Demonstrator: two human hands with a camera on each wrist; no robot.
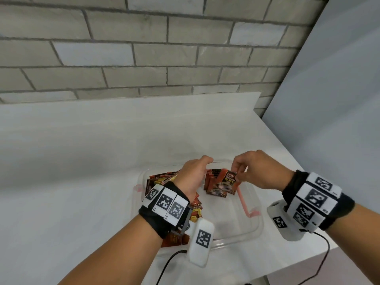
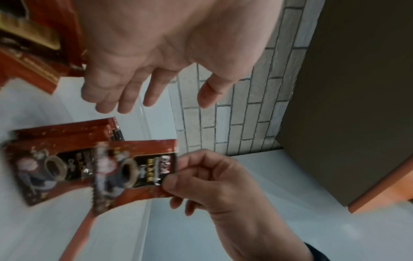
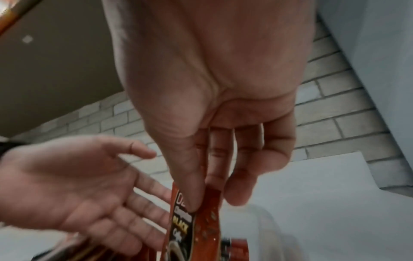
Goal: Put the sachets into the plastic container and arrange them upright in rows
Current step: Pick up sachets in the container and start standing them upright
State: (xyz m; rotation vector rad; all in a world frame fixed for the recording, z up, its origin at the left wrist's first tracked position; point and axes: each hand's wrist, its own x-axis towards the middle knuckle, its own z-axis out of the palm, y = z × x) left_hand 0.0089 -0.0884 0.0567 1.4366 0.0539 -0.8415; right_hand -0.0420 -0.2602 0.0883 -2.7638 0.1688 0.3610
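A clear plastic container [image 1: 255, 227] sits on the white table. My right hand [image 1: 242, 173] pinches the top of a red-brown coffee sachet [image 1: 226, 183], held upright at the front of a short row of standing sachets [image 1: 211, 177] near the far wall. That same sachet [image 2: 138, 173] shows between thumb and fingers in the left wrist view, with its label [image 3: 185, 224] close up in the right wrist view. My left hand [image 1: 197, 171] is open, fingers straight, just left of the row. Loose sachets [image 1: 162, 177] lie piled in the container's left part.
A pink strip [image 1: 244, 202] lies along the container's right side. A grey brick wall [image 1: 144, 48] stands behind the table, and a pale panel [image 1: 329, 99] closes the right. The table edge [image 1: 320, 254] drops off at the right front. Black cables [image 1: 168, 264] trail from both wristbands.
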